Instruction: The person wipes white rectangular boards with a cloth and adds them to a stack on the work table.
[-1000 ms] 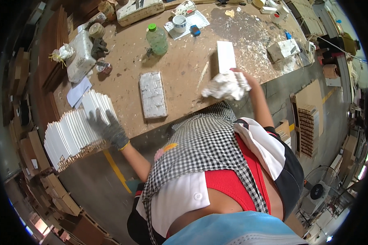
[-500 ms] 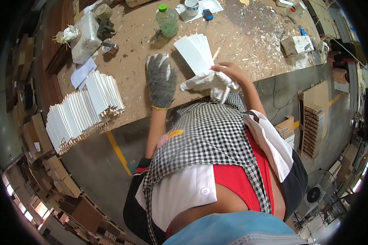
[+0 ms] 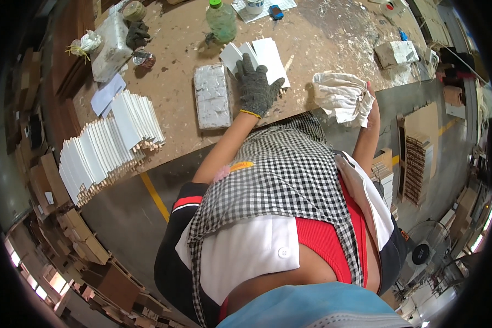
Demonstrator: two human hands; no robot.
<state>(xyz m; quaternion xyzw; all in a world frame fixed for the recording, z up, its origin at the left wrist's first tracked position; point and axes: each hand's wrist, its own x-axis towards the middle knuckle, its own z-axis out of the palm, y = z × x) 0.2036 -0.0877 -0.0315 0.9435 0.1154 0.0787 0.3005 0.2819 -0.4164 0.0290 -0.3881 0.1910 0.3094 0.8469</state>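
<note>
- Row of white strips [image 3: 112, 139]: on the worktable [image 3: 175, 115], well to the left hand's left. I log them leaning one on another, near ends brown; probably staggered so that single pieces lift away easily.
- Paper sheet [image 3: 108, 94]: beyond that row, also left of the left hand.
- Pale bundle [image 3: 106, 60], with an unworn dark glove [image 3: 138, 35] against it: beyond the left hand and well left of it.
- Wrapped block [image 3: 212, 97]: just beside the left hand, on its left; long axis running away from the wearer. I cannot tell why it lies there.
- Green-tinted bottle [image 3: 221, 22]: beyond the left hand, a little left; upright.
- Left hand [image 3: 257, 90]: grey-gloved, palm down, fingers spread over white boards [image 3: 270, 57], closed on nothing. I judge the spread helps stop them sliding; how hard it presses, I cannot tell.
- Same boards: under and just beyond the left hand's fingers, lying fanned. Rightmost one: long axis leading away from the wearer, far end slanting left, near end by the thumb. Those to its left, partly covered, slant further left.
- White cloth [image 3: 341, 95]: right of the boards, apart from them, bunched in the right hand [image 3: 373, 106], which grips it, fingers mostly hidden. Probably gathered for a thicker handful; its loose part extends leftward.
- Spattered block [image 3: 396, 56]: beyond the right hand, to its right.
</note>
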